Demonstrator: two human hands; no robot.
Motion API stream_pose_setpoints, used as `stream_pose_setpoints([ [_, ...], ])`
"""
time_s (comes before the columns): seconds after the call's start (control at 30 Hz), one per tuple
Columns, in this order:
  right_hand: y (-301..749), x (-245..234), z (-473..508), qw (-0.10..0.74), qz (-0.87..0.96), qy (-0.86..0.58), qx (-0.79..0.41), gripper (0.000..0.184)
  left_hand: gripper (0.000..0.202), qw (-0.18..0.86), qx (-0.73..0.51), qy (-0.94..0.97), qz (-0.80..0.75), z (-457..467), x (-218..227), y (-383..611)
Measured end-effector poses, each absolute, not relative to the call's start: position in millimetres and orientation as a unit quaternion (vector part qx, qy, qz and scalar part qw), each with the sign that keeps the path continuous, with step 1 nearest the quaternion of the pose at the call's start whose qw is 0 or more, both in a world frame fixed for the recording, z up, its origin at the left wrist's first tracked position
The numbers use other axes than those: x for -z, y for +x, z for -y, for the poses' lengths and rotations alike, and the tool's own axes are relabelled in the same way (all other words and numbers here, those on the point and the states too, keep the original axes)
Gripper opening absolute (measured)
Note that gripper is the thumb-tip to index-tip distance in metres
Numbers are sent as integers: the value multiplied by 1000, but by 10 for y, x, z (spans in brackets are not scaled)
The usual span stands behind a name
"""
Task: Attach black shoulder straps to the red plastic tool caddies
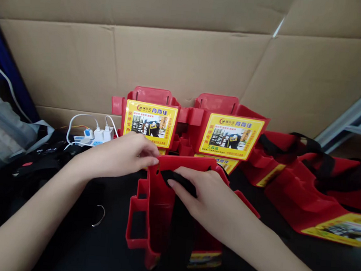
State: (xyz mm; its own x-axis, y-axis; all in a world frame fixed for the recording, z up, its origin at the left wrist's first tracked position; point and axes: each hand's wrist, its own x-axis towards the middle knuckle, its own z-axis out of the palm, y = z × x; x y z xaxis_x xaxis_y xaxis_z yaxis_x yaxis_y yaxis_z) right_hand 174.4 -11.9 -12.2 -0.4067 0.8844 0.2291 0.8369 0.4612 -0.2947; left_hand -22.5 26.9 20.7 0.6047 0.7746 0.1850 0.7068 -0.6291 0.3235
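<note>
A red plastic tool box [160, 218] stands in front of me, with open side loops on its left and a slot near its upper left corner. My left hand [131, 154] is closed at that corner, thumb and fingers pinching around the rim beside the slot; its other fingertips are partly hidden. Between the thumb and fingers of my right hand [205, 192] is a black strap [184, 184], its end close to the slot on the inner side. The strap's lower length hangs down over the box and blends into the dark surface.
Two red tool boxes with yellow labels [151, 124] [231, 135] stand behind, against a cardboard wall [186, 64]. More red boxes with black straps [307, 205] lie at right. A power strip with white chargers [98, 134] and a metal ring [99, 217] are at left.
</note>
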Motion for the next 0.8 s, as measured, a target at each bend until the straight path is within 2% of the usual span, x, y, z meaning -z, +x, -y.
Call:
stream_pose_setpoints([
  [0.07,1723,161,107,169,837,-519,-42,25,22,124,-125,892,-416,-272,-193,-185],
  [0.23,1719,197,112,142,846,-514,-31,27,21,156,-148,879,-425,-200,-194,-141],
  [0.37,1752,174,196,125,842,-525,6,22,22,157,-158,883,-414,-137,-158,-77],
  [0.53,1783,139,260,108,848,-514,73,18,20,212,-176,876,-396,-103,-141,-12],
  [0.67,1747,182,235,91,851,-501,128,13,23,364,-143,845,-365,-235,-139,-96],
  [0.73,1709,221,243,93,849,-507,115,14,19,436,-122,825,-338,-347,-97,-137],
  [0.8,1679,240,270,98,847,-515,88,14,16,460,-112,822,-316,-446,-38,-151],
])
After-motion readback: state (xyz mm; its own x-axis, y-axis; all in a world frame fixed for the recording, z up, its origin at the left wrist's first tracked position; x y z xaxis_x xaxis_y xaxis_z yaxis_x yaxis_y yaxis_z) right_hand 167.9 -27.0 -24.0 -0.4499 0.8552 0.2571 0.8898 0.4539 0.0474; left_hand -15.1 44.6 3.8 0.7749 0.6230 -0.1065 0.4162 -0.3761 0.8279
